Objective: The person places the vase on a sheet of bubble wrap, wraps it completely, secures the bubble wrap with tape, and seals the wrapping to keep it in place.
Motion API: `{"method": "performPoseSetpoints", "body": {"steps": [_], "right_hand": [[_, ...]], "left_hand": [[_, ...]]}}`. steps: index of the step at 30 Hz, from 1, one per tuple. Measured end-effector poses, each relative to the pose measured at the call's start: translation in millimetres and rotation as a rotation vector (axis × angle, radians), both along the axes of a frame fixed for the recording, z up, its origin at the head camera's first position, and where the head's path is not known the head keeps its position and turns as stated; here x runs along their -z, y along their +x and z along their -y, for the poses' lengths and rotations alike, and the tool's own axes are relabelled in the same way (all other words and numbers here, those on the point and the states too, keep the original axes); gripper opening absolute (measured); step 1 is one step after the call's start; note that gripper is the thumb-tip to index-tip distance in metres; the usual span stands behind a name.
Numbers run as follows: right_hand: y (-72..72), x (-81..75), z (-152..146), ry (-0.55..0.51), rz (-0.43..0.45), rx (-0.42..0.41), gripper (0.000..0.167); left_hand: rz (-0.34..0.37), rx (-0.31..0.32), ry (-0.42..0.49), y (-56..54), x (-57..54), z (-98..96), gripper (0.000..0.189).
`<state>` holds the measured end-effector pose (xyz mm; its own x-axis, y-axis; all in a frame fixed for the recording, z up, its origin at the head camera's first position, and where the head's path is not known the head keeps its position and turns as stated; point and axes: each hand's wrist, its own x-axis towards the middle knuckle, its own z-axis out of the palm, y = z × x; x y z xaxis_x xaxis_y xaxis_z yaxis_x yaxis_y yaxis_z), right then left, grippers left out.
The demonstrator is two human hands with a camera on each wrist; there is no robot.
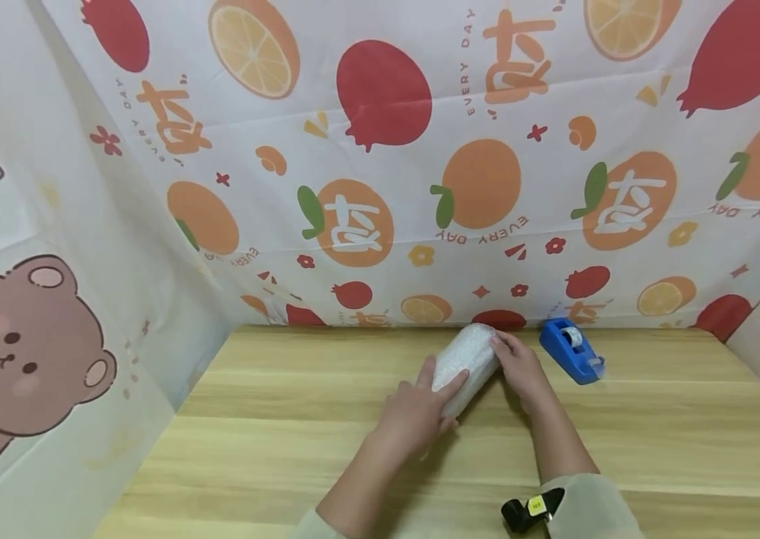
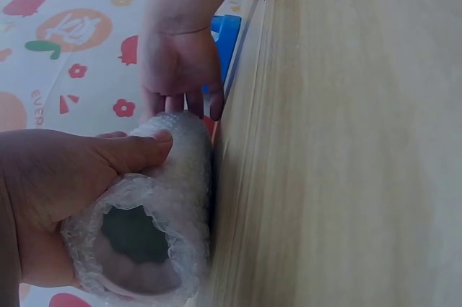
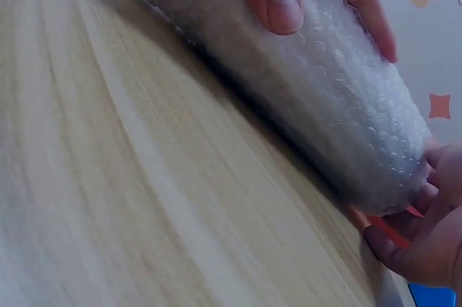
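Note:
A roll of bubble wrap (image 1: 466,368) is wrapped around a round, hollow thing and lies slantwise on the wooden table. Its near end gapes in the left wrist view, baring a dark round inside (image 2: 136,236); the kind of thing within is hidden. My left hand (image 1: 413,412) grips the roll near that end, thumb on one side and fingers on the other. At the far end, my right hand (image 1: 520,367) touches the wrap with its fingertips. In the right wrist view its fingers (image 3: 385,248) lie around the end's edge, some partly hidden.
A blue tape dispenser (image 1: 571,350) with a roll of tape stands to the right of my right hand, near the back edge. The wooden table (image 1: 272,419) meets a fruit-printed cloth (image 1: 413,180) behind. Another cloth with a bear (image 1: 22,352) hangs at left.

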<state>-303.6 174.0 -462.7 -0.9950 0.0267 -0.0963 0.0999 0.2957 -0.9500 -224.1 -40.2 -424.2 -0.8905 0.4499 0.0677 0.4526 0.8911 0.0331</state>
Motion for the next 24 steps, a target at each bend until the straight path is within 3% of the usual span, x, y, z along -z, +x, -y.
{"method": "performPoseSetpoints", "body": {"steps": [5, 10, 16, 19, 24], "right_hand": [[2.4, -1.7, 3.0, -0.040, 0.027, 0.048, 0.074], [4.4, -3.7, 7.6, -0.018, 0.018, 0.025, 0.087], [11.7, -4.3, -0.5, 0.074, 0.011, 0.003, 0.070], [14.3, -13.0, -17.2, 0.102, -0.020, 0.006, 0.064], [19.3, -29.4, -52.0, 0.064, -0.093, 0.053, 0.057]], "left_hand": [[0.011, 0.002, 0.021, 2.9, 2.6, 0.5, 0.072], [0.008, 0.007, 0.008, 4.5, 2.4, 0.1, 0.071], [0.060, -0.006, 0.039, 8.0, 9.7, 2.0, 0.071], [0.065, -0.009, 0.066, 6.2, 9.5, 2.2, 0.071], [0.041, -0.012, 0.072, 1.6, 7.3, 1.4, 0.070]]}}
